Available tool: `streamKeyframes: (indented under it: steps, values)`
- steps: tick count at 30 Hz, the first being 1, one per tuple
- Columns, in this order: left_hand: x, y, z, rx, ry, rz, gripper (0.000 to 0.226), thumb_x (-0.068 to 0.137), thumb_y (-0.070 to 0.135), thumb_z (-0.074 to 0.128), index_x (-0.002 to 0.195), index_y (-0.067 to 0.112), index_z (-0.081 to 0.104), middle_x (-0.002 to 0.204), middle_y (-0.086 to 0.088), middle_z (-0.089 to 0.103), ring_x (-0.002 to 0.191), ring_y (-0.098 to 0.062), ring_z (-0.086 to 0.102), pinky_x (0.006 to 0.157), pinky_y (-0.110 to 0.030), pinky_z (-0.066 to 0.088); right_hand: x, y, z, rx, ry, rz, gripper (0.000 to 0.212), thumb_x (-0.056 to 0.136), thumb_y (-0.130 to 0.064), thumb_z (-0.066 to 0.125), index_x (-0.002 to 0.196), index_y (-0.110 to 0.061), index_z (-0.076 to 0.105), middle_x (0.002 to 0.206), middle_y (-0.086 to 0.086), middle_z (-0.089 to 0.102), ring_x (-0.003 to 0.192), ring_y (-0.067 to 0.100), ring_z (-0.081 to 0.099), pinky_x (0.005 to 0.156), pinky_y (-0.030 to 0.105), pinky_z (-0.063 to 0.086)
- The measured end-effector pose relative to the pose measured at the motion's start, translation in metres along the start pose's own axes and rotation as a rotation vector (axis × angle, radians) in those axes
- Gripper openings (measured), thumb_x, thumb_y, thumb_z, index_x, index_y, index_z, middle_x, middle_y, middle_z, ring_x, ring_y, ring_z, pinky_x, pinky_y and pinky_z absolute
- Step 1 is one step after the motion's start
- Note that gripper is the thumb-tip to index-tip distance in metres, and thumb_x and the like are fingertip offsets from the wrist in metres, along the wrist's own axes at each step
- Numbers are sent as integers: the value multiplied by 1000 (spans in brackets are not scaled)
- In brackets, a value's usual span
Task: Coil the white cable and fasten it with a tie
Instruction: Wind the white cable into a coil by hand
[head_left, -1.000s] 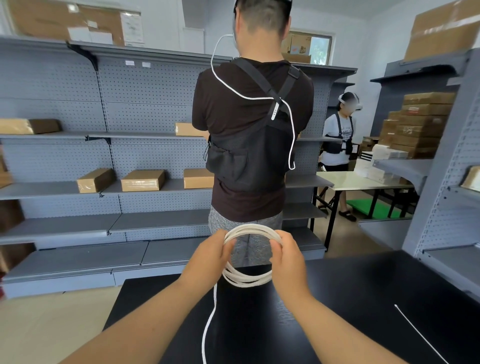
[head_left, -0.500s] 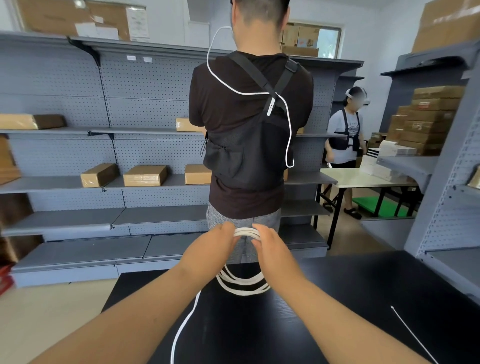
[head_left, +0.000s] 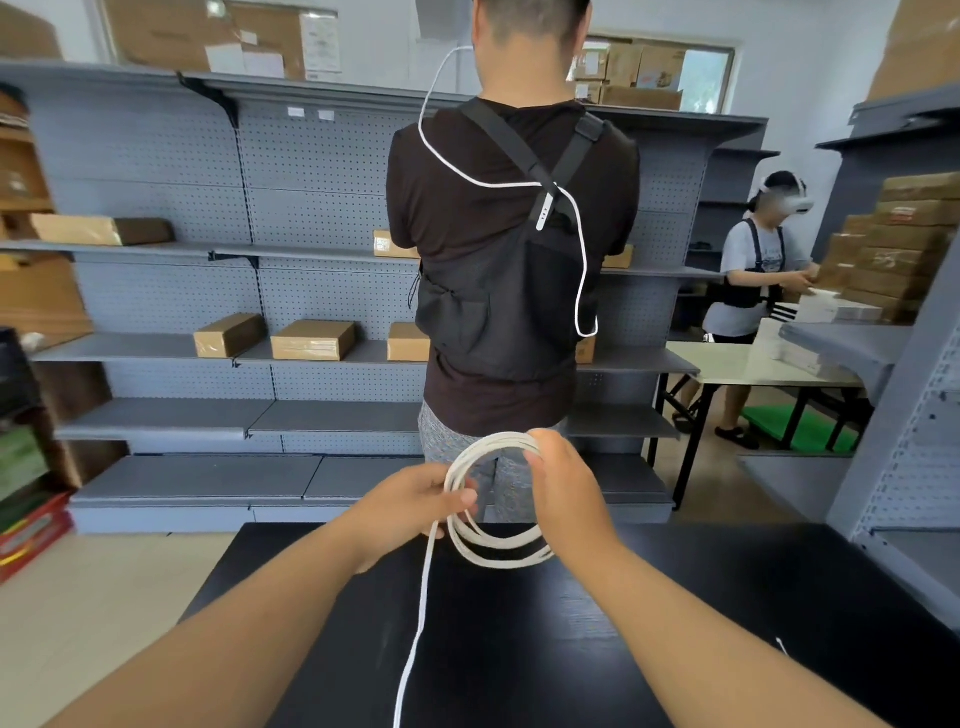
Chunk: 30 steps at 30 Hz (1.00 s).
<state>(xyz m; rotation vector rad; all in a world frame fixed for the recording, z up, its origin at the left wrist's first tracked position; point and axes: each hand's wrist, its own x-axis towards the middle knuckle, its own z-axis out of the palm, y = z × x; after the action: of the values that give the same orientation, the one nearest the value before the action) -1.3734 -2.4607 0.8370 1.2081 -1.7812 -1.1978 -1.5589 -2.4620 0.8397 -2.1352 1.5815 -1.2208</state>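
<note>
Grey pegboard shelving (head_left: 311, 208) stocked with cardboard boxes (head_left: 313, 340) backs this stockroom. A person in a black vest (head_left: 509, 301) stands back-turned just beyond the far edge of a black table (head_left: 519, 665). Above that far edge both hands hold the white cable (head_left: 493, 555) as an upright coil. The left hand (head_left: 410, 508) pinches its left side between thumb and fingers, and the right hand (head_left: 566, 491) curls round its upper right.

The lower loops hang fanned apart, so any slackening of either grip would likely let them spring open or drop unevenly. The uncoiled tail (head_left: 418, 618) trails from the left hand across the table past its near edge. Dragging it could twist or snag the next loop.

A thin white strip (head_left: 781, 646) near the table's right edge may be the tie, though it is too small to tell. Reaching for it leaves one hand to hold the whole coil.
</note>
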Motion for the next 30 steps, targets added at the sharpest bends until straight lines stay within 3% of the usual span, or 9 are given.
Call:
streamKeyframes:
  steps: [3,6,9,11,14,16,20,25,30]
  values:
    - [1,3,6,-79,-29,-21,37,79,39,61,101,10,66,93,1,71,82,-7,62,79,-26,45,-3,6,0,77,74,41,21,100,-21,33,105,-16,52,99,-4,53,92,14,49,77,25,36]
    - [5,5,17,-71,21,16,27,90,35,56,90,10,68,89,4,71,79,-8,58,77,-25,41,-7,10,-1,122,148,97,24,100,-22,33,114,-14,51,101,-6,53,93,12,49,77,24,35]
    - [9,8,36,0,184,76,26,95,31,48,85,13,64,83,5,71,82,-8,58,78,-18,40,-11,14,-2,204,232,144,22,99,-18,35,113,-13,51,98,-5,55,90,13,50,73,22,34]
    - [11,12,50,46,319,109,29,97,30,45,79,10,57,74,0,68,76,-10,56,72,-14,39,-14,15,-2,266,255,184,16,99,-18,36,106,-20,50,96,-2,57,90,18,55,75,29,42]
    - [18,16,61,181,410,175,31,98,29,40,74,11,46,71,-14,64,70,-19,56,68,-23,40,-15,18,-2,316,250,231,11,98,-20,36,98,-25,46,95,0,59,91,21,57,81,39,50]
    - [22,20,60,300,437,194,31,98,29,39,69,17,38,65,-11,57,64,-21,54,59,-15,36,-16,22,-7,303,193,243,10,98,-21,38,101,-22,47,95,1,59,89,22,57,76,34,46]
    - [29,29,54,657,416,229,33,98,33,36,71,16,31,61,0,40,57,-18,39,47,-23,27,-14,26,-18,188,78,207,21,96,-17,43,116,-15,47,106,-2,56,96,17,53,74,23,34]
    - [28,39,48,896,324,270,32,99,35,34,97,5,46,83,-12,57,75,-27,53,65,-35,37,-8,19,-24,78,-21,97,33,96,-17,44,129,-16,42,127,-1,51,114,15,49,88,19,34]
    - [28,42,36,1034,196,284,34,99,38,31,99,7,45,84,-9,56,72,-22,50,62,-30,34,-5,11,-25,-85,-163,-9,29,100,-20,34,126,-14,44,121,4,51,107,21,50,90,33,40]
